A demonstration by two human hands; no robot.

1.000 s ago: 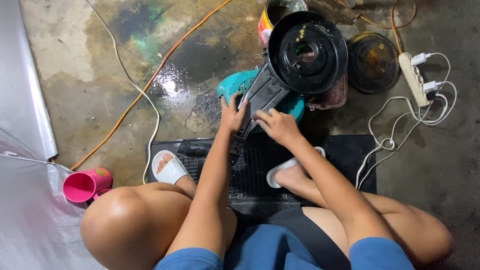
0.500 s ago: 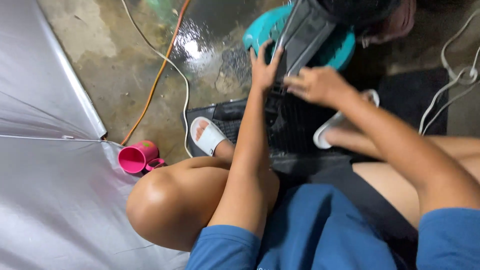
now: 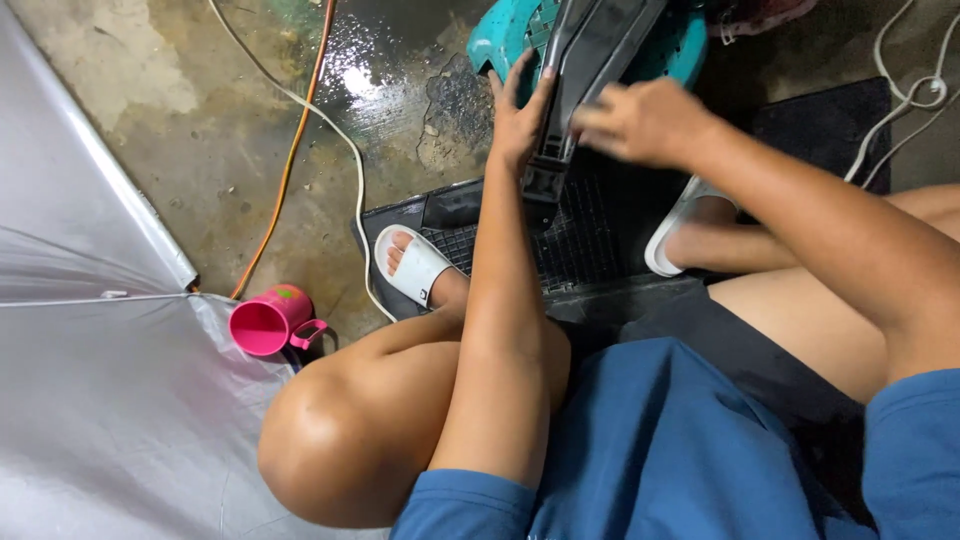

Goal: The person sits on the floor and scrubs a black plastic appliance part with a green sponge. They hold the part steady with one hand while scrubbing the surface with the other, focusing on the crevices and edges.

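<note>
Head view shows a long dark plastic housing (image 3: pixel 590 70) propped at a slant over a teal plastic piece (image 3: pixel 500 40), its lower end resting on a black grated mat (image 3: pixel 580 240) laid on the wet concrete floor (image 3: pixel 200 120). The housing is steadied by the left hand (image 3: pixel 520 115), whose fingers are spread flat along its left edge, while the right hand (image 3: pixel 645 120) is curled loosely over the right side — whether anything small is pinched there cannot be told, since the hand is blurred. For this kind of work the housing is best kept braced from both sides, so that it is not allowed to slide off the teal piece. Care is called for near the orange cable (image 3: pixel 300 130) and white cable (image 3: pixel 350 170) — both are laid across damp ground. A pink cup (image 3: pixel 265 325) is left well apart, beside a silver sheet (image 3: pixel 90 400).
</note>
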